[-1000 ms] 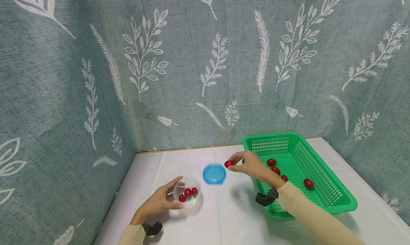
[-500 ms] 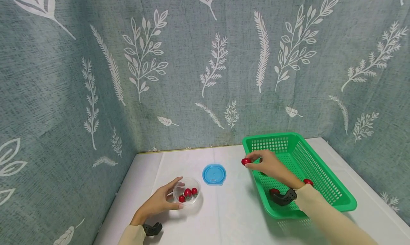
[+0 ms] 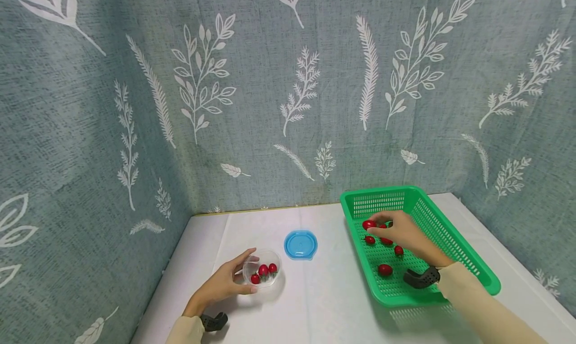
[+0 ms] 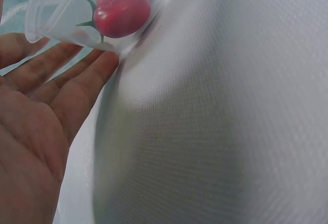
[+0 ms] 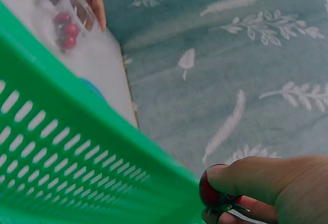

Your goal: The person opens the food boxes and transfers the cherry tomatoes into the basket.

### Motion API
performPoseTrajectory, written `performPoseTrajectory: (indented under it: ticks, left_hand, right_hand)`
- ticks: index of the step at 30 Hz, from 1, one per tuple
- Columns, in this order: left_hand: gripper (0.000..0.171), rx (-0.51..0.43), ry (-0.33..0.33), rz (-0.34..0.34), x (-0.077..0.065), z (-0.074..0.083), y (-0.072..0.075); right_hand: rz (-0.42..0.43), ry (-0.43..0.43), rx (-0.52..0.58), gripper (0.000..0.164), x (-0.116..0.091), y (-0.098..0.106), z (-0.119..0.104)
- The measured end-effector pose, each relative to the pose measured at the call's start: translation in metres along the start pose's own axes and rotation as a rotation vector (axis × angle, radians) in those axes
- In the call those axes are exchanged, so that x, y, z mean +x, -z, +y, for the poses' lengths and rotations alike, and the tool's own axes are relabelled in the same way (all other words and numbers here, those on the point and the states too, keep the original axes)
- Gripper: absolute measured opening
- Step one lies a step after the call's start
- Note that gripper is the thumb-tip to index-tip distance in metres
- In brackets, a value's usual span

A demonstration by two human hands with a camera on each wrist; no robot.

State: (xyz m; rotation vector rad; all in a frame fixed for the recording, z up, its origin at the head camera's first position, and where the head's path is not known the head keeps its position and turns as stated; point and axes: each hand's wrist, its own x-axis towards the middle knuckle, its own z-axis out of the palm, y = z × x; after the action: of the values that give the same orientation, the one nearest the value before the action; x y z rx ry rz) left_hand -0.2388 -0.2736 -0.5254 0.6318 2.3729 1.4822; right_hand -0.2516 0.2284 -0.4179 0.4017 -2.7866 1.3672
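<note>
While the left hand [image 3: 227, 281] curves its grip round a clear, round plastic cup [image 3: 271, 257] containing red tomatoes [image 3: 263, 270], the right hand [image 3: 400, 230] pinches a glossy red oval tomato [image 3: 369, 225] over a green perforated plastic basket [image 3: 391, 302] holding similar fruit [image 3: 385, 270]. Between cup and basket, a translucent blue lid [image 3: 300, 244] lies on the white counter [image 3: 324, 294].
</note>
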Motion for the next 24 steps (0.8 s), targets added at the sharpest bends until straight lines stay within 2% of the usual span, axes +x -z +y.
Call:
performPoseTrajectory:
  ticks: [5,14,24]
  left_hand:
    - [0.105,0.003,-0.002,0.004,0.0,0.001,0.0]
    - [0.105,0.027,-0.009,0.007,0.0,0.0,-0.001]
    - [0.105,0.028,-0.012,0.001,0.001,0.0,0.0]
  right_hand:
    - [0.018,0.002,-0.036,0.032,-0.006,0.01,0.013]
    - [0.025,-0.05,-0.102,0.038,-0.017,0.021,0.03]
    - [0.023,-0.061,-0.127,0.041,-0.019,0.03,0.048]
